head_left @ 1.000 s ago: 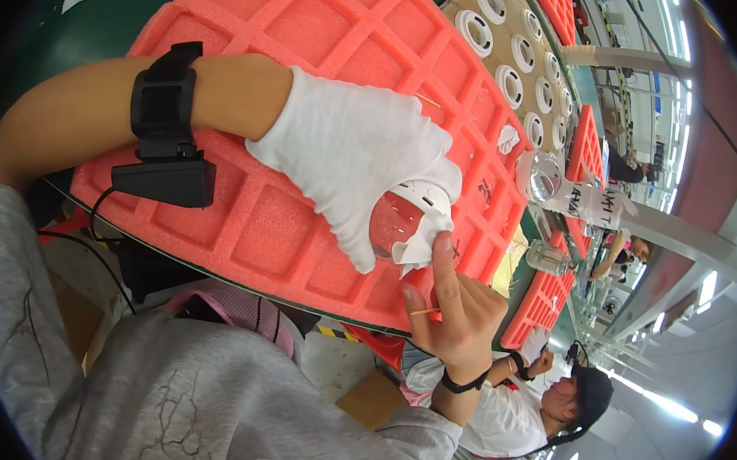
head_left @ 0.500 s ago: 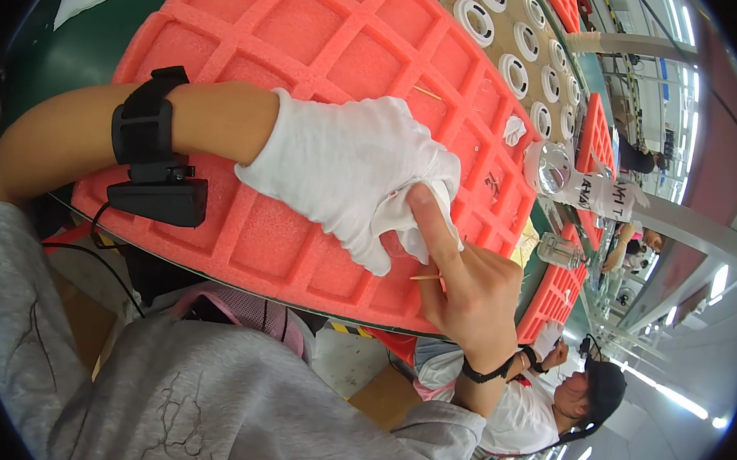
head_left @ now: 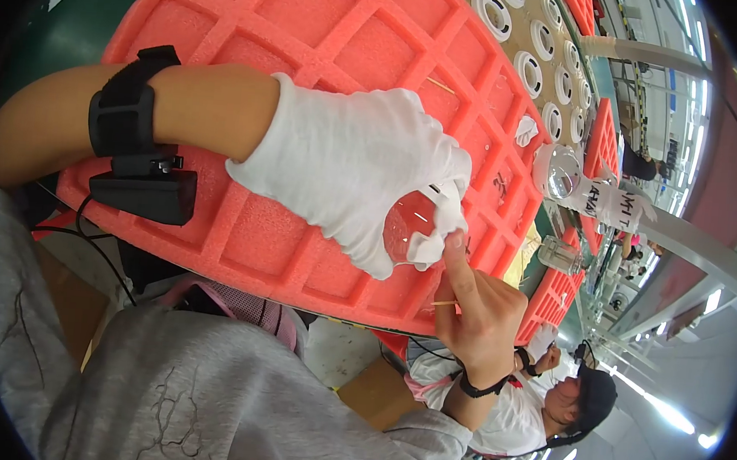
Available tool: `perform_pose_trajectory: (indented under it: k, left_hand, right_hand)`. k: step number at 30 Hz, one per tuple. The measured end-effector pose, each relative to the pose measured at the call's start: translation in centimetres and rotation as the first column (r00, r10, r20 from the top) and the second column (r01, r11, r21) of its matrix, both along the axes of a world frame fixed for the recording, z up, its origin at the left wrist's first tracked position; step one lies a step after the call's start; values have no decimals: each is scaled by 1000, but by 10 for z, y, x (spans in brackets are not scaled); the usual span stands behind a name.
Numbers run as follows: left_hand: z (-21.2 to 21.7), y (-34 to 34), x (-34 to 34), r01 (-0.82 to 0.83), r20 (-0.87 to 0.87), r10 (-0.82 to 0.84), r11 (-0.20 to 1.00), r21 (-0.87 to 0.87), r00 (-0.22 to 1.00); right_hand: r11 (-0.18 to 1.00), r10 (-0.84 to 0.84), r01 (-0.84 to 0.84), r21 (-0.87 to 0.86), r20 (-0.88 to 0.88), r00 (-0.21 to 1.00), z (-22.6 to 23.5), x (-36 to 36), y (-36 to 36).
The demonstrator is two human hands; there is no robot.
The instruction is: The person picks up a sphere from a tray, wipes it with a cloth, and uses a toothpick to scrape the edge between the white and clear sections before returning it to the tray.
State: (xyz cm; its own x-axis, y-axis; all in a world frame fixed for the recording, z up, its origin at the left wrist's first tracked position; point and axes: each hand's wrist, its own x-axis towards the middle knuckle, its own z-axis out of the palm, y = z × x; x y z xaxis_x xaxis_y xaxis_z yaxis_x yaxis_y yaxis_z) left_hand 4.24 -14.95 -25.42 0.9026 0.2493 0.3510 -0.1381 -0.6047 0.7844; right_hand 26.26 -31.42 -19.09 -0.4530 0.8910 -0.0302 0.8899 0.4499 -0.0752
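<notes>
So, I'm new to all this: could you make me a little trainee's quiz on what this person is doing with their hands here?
1. Open question: which of the person's hands wears the white glove?
2. True or false: the right hand has a thin wooden stick at its fingers.
3. Multiple choice: what colour is the compartmented foam tray beneath the hands?
A) Dark green
B) Coral red
C) Bright blue

Key:
1. The left hand, which also grips a clear round piece.
2. True; that hand is ungloved and also has a fingertip at a white cloth or tissue.
3. B.
</notes>
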Motion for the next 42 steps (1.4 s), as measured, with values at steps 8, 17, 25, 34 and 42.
perform_pose_trajectory:
  k: [8,17,25,34,42]
  left_hand:
    - [-8,2,5,64,-81,-75,989,-132,994]
    - [-9,9,10,81,-95,-90,992,-98,991]
    - [22,15,22,125,39,-129,988,92,991]
    - [45,13,25,232,-48,-228,967,104,973]
    - [35,13,26,70,-133,-58,993,91,989]
  right_hand:
    - [997,54,-51,-59,58,997,11,-23,36]
    - [994,-75,75,-77,2,997,-12,16,-10]
    - [992,-112,112,-55,0,994,11,26,-16]
    - [993,-100,92,-78,-106,989,10,29,-20]
    - [996,-84,85,0,21,996,12,34,4]
